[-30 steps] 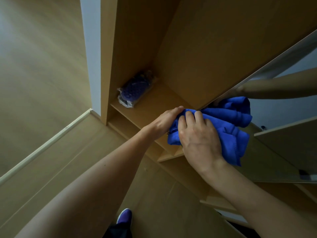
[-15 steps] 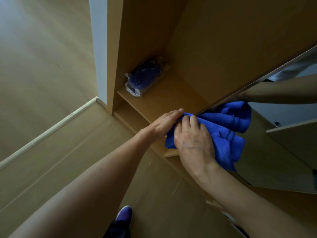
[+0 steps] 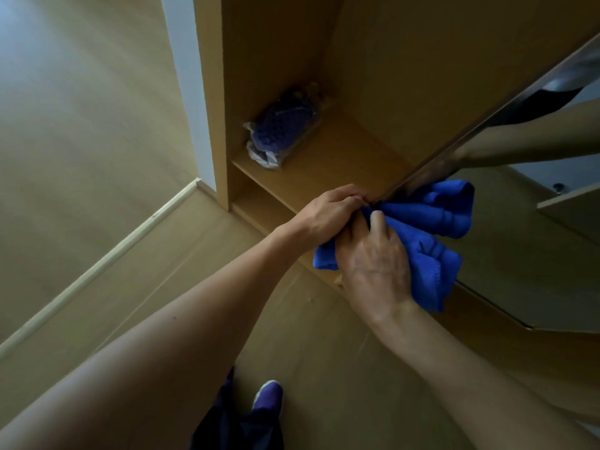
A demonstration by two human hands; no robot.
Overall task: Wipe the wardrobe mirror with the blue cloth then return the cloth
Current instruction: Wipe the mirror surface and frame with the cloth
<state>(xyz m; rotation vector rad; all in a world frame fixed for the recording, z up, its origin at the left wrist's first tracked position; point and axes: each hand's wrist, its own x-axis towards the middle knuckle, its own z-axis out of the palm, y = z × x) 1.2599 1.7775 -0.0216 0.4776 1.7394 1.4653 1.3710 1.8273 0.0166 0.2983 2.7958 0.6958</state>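
Observation:
The blue cloth [image 3: 433, 266] is bunched against the lower left part of the wardrobe mirror [image 3: 519, 254], and its reflection shows just above it. My right hand [image 3: 373, 259] lies over the cloth and grips it, pressing it to the glass. My left hand [image 3: 326, 214] sits right beside it, fingers curled at the mirror door's edge where the cloth's corner lies. The fingertips of both hands are partly hidden by each other.
The open wooden wardrobe shelf [image 3: 328, 164] behind the hands holds a purple item in a clear plastic bag [image 3: 282, 126]. Wooden floor [image 3: 146, 271] spreads to the left. My purple shoe [image 3: 268, 396] stands below the arms.
Both hands and the cloth have stayed at the mirror's edge. My left fingers have curled from straight, and my right fingers have bunched closer on the cloth. The camera has shifted slightly.

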